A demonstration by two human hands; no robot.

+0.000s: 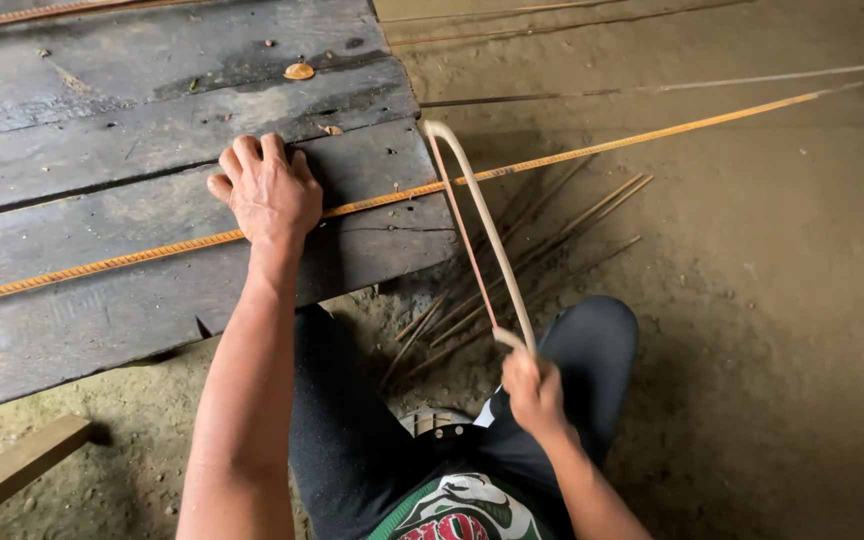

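Two hands engaged: my left hand [270, 190] presses the rusty rod [372, 202] flat near the desk [102, 300] edge; my right hand [532, 390] grips the bow saw [482, 225]. Long, square strokes seem best.

Dry leaf [299, 71] on planks; cut rods [512, 270] on dirt floor [772, 300].

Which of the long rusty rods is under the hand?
The orange ribbed rod crossing the planks, pinned under the left hand; other rods lie untouched on the ground.

Bare forearms, dark trousers [352, 440], and a green-and-white printed shirt [462, 510].
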